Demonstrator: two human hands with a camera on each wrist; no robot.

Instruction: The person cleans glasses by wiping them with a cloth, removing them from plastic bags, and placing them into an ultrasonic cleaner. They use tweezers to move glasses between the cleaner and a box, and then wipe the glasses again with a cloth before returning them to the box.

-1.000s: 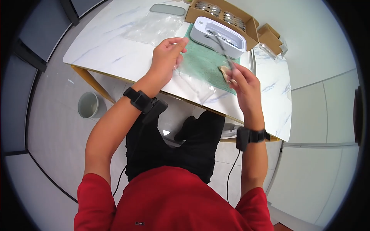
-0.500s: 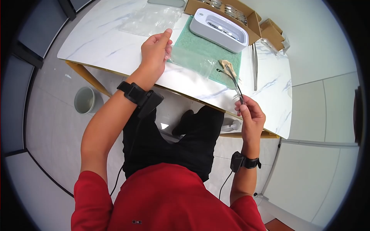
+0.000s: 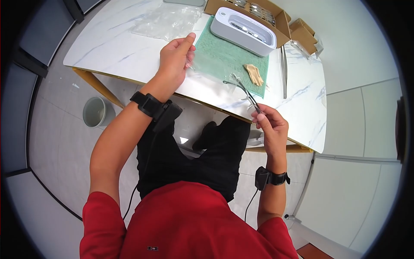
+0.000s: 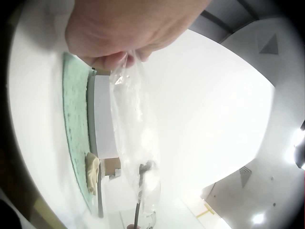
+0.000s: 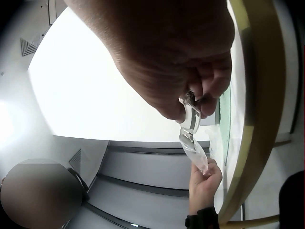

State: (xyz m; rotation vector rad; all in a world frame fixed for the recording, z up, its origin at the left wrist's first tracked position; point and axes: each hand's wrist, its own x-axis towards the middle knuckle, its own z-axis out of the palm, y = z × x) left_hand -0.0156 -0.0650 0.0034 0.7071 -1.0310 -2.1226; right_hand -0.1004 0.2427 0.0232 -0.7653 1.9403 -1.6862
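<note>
My left hand (image 3: 174, 60) pinches the top of a clear plastic bag (image 4: 136, 114), which hangs over the front of the green towel (image 3: 233, 54). My right hand (image 3: 274, 129), near the table's front edge, holds a pair of eyeglasses (image 3: 246, 93) by the front end. Their dark temples point away toward the bag. In the left wrist view a temple tip shows through the bag's plastic at its lower end. A clear lens (image 5: 192, 119) shows below the fingers in the right wrist view. On the towel's right side lies a crumpled beige cloth (image 3: 253, 74).
A white tub-shaped cleaner (image 3: 220, 30) with glasses inside stands on the towel. Behind it is a cardboard box (image 3: 282, 28) of several glasses. More clear bags (image 3: 164, 23) lie at the back left, long metal tweezers (image 3: 283, 73) at the right. A bin (image 3: 97, 112) stands on the floor.
My right hand has drawn the eyeglasses back from near the cleaner toward the table's front edge, then left to the bag. The left hand has shifted slightly left, keeping the bag.
</note>
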